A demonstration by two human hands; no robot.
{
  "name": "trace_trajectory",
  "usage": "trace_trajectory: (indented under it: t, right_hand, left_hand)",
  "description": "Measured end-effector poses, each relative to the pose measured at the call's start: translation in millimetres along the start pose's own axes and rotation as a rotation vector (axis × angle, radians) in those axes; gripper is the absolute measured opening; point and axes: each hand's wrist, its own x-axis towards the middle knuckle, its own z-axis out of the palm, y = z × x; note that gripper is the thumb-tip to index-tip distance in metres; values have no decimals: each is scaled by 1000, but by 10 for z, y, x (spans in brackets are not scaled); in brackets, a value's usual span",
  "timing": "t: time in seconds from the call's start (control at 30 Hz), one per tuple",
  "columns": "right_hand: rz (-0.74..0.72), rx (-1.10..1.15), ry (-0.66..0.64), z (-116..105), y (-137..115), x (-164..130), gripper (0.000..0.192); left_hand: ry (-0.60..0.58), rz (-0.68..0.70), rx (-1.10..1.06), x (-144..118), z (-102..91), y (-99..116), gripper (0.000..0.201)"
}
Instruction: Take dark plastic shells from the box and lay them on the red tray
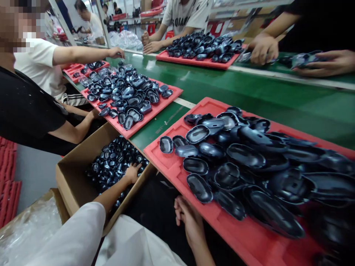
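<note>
My left hand [133,173] is down inside a cardboard box [66,173], its fingers spread over a heap of small dark blue, glossy plastic shells [112,159]. I cannot make out any shell gripped in it. Below the near edge of a red tray [166,164], my right hand [190,220] hangs with loosely curled fingers and nothing visible in them. That tray carries a pile of larger-looking dark oval shells [246,155], many with their hollow side up. The shells at the lower right are blurred.
A green conveyor belt [277,101] runs past, with more shell-filled red trays [163,105] on and beside it. Co-workers sit at left and across the belt; one across handles small parts. A box of clear plastic bags [33,225] stands at lower left, near stacked red trays [8,181].
</note>
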Motion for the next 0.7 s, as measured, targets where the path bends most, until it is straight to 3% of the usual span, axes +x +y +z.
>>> trace_trajectory:
  t: [0.17,0.4,0.53,0.6,0.7]
  right_hand:
    - [21,3,-28,-83,45,54,52]
    - [138,28,-124,-150,153,162,55]
    - [171,105,-47,-134,90,317,49]
    - [323,68,-185,-136,-95,438,47]
    - [740,-144,-676,-175,-438,605,46]
  left_hand:
    - [129,-54,-41,-226,-332,-50,82]
    - [667,-26,-402,-653,-848,-19,62]
    - [765,-79,-568,-906,-1102,100,69]
    - [788,-119,-614,-1000,-1204,185,69]
    - [822,-92,-606,-1119,-1374,320,60]
